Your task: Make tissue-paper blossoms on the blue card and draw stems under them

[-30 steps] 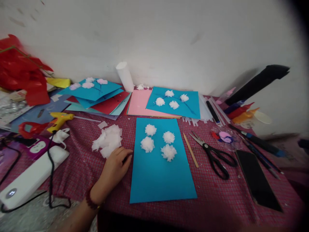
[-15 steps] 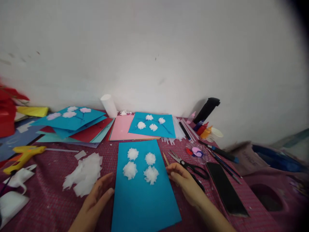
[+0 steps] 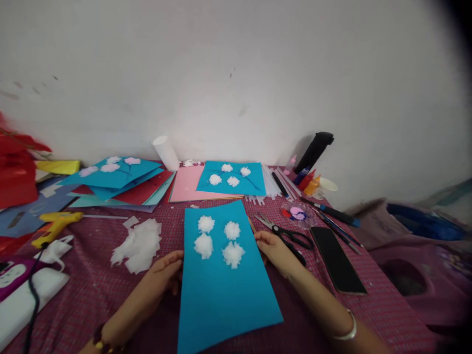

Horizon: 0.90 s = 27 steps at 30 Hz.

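A blue sheet of paper (image 3: 228, 300) with several white tissue-paper puffs (image 3: 233, 254) on its upper half is in front of me. My left hand (image 3: 164, 273) pinches its left edge, thumb on top and the other fingers partly hidden beneath. At the right edge, my right hand (image 3: 275, 251) grips the same sheet with bent fingers. The sheet's near end looks tilted up off the cloth. A pencil (image 3: 252, 225) partly shows beside the right fingers, and black-handled scissors (image 3: 285, 233) lie just right of them.
Left of the sheet lie white tissue pieces (image 3: 140, 246) and a yellow glue gun (image 3: 57, 226). Blue cards (image 3: 114, 179) are stacked behind. Another puffed blue sheet (image 3: 232, 184) rests on pink paper (image 3: 185, 184). Paint bottles (image 3: 308, 181), a phone (image 3: 337, 260) and a black roll (image 3: 314, 152) stand or lie right.
My left hand has moved up to the sheet's left edge and closed on it. The sheet's near end now looks raised. My view has shifted slightly.
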{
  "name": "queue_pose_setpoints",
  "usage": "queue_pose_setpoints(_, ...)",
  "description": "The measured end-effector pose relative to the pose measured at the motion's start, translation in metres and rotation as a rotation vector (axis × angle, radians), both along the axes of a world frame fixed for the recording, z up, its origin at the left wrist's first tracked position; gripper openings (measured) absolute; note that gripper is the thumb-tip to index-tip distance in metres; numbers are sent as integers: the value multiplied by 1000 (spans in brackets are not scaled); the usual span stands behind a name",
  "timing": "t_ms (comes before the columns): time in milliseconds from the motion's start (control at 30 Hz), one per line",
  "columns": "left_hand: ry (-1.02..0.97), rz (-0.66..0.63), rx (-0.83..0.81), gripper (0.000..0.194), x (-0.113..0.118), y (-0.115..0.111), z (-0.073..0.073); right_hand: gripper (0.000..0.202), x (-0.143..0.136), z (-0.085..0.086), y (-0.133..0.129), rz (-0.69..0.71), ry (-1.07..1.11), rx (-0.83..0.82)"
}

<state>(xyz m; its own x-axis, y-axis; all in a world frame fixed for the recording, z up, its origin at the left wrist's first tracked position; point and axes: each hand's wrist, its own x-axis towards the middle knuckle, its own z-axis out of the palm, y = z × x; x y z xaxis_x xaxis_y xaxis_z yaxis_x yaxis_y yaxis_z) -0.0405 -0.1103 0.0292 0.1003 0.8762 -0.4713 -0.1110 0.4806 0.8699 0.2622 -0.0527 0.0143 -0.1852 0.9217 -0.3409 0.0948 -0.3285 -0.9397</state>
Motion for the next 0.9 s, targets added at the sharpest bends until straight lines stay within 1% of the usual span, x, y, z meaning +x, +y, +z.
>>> queue_pose_setpoints(100, 92, -11, 22, 41, 3, 2, 1, 19, -1, 9, -4, -31, -42, 79)
queue_pose_setpoints(167, 161, -63, 43, 41, 4, 5, -3, 19, -1, 12, -6, -18, -92, 113)
queue_pose_setpoints(233, 224, -140, 95, 36, 4, 8, -8, 15, -2, 13, -7, 7, -133, 139)
queue_pose_setpoints(300, 229, -190, 176, 31, 3, 11, -11, 12, -2, 13, -6, 15, -144, 186)
queue_pose_setpoints(400, 194, -199, 287, 26, 2, 18, -11, 15, -1, 10, -1, 2, -134, 267)
queue_pose_setpoints(467, 234, -193, 334, 27, 1, 27, -8, 19, 0, 6, 6, -13, -145, 298)
queue_pose_setpoints(533, 323, -197, 368, 28, 0, 38, -5, 23, 0, 1, 13, -20, -190, 327)
queue_pose_setpoints(600, 450, -210, 410, 30, -2, 48, -3, 27, 0, -1, 18, 3, -289, 341)
queue_pose_setpoints(633, 553, -208, 440, 32, -4, 51, -2, 30, 0, -1, 19, 23, -370, 352)
queue_pose_setpoints(700, 853, -158, 546, 40, -5, 51, 1, 38, 0, 4, 19, 56, -590, 405)
queue_pose_setpoints(733, 1016, -130, 629, 43, -4, 47, 3, 40, 0, 8, 18, 67, -705, 449)
queue_pose_setpoints(767, 1156, -131, 727, 44, -1, 42, 5, 41, -1, 12, 16, 77, -804, 496)
queue_pose_setpoints(800, 1251, -179, 833, 44, 3, 35, 6, 40, -2, 17, 14, 91, -875, 534)
queue_pose_setpoints(833, 1295, -276, 930, 41, 9, 27, 7, 38, -4, 22, 12, 111, -916, 562)
queue_pose_setpoints(867, 1298, -426, 1006, 38, 17, 19, 7, 36, -7, 27, 11, 134, -932, 583)
queue_pose_setpoints(900, 1290, -578, 1047, 35, 25, 12, 5, 34, -11, 32, 9, 156, -935, 599)
